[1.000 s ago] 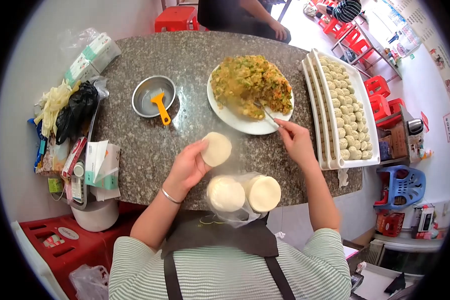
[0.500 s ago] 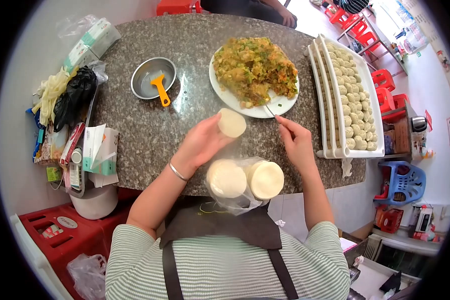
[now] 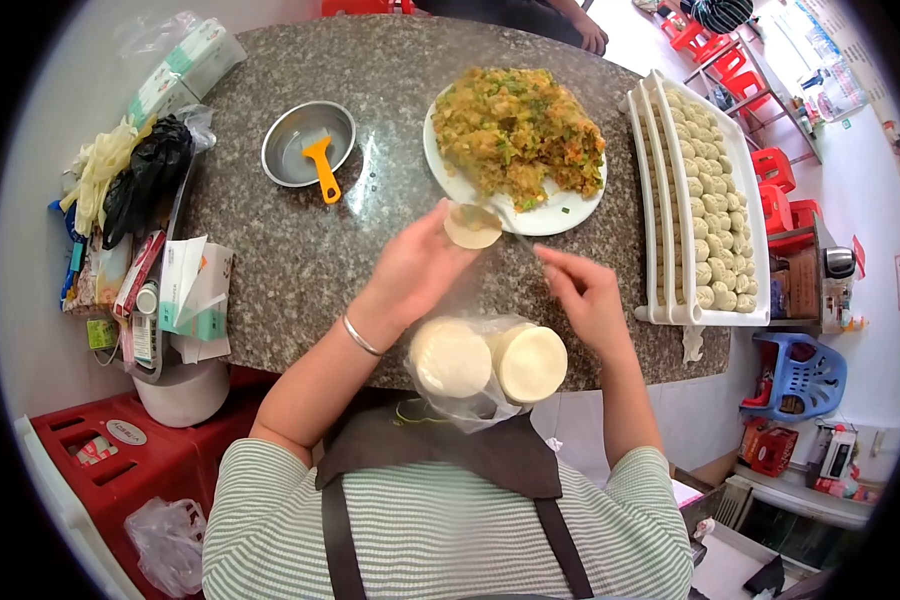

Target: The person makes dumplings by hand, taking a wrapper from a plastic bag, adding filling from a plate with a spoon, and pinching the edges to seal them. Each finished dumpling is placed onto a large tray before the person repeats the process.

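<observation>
My left hand (image 3: 415, 262) holds a round dumpling wrapper (image 3: 473, 233) between thumb and fingers, just in front of the plate. Pinched in my right hand (image 3: 585, 298) is the handle of a thin metal utensil (image 3: 523, 240), blurred by motion. Its tip reaches over the wrapper, with what looks like a bit of filling there; its exact kind is hard to make out. A mound of chopped filling (image 3: 515, 135) with green pieces lies on the white plate (image 3: 580, 217). Two stacks of wrappers (image 3: 531, 365) in a clear plastic bag (image 3: 480, 408) stand at the near table edge.
Stacked white trays (image 3: 756, 290) of pleated buns (image 3: 715, 210) stand at the right. A metal bowl (image 3: 280, 150) with an orange-handled scraper (image 3: 322, 172) sits at the left. Tissue packs (image 3: 205, 310) and bags line the left edge. Another person's hand (image 3: 592, 38) shows beyond the table.
The utensil has left the filling and swung over to the wrapper. My right hand has shifted slightly left and nearer to me, while the wrapper has tilted in my left hand.
</observation>
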Tool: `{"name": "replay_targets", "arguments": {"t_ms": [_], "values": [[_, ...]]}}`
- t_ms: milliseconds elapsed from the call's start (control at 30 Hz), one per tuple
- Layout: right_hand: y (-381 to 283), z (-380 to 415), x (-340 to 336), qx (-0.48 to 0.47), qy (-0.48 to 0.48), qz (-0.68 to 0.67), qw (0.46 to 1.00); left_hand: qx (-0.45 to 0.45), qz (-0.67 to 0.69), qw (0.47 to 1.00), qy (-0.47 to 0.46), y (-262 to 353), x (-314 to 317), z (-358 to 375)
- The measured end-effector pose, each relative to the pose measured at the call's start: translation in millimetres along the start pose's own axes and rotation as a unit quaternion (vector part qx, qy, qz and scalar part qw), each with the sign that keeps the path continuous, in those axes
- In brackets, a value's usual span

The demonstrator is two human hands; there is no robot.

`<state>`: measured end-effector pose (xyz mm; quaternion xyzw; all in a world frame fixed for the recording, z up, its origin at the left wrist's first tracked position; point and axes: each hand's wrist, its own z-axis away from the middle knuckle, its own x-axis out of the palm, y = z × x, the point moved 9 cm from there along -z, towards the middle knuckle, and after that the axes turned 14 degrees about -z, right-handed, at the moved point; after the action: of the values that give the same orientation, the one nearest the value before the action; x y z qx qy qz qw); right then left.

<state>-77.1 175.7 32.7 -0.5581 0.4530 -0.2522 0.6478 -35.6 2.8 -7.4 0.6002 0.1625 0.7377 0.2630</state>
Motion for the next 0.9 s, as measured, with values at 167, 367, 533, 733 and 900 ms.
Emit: {"name": "replay_targets", "arguments": {"t_ms": [167, 367, 533, 733, 900], "values": [[24, -14, 2, 0.015, -0.001, 0.02, 1.0, 0.001, -0.016, 1.0, 0.012, -2, -3, 2], [18, 5, 3, 0.052, -0.019, -0.018, 0.998, 0.007, -0.033, 0.999, 0.013, 1, -6, 0], [26, 9, 3, 0.045, 0.013, -0.025, 0.999, 0.018, -0.061, 0.998, 0.023, -4, -10, 1], [31, 12, -2, 0.115, -0.02, -0.203, 0.972, 0.031, -0.111, 0.991, 0.062, 1, -14, 11], [32, 15, 15, 0.151, -0.079, -0.227, 0.959, -0.004, -0.067, 0.997, 0.024, 2, -11, 10]]}}
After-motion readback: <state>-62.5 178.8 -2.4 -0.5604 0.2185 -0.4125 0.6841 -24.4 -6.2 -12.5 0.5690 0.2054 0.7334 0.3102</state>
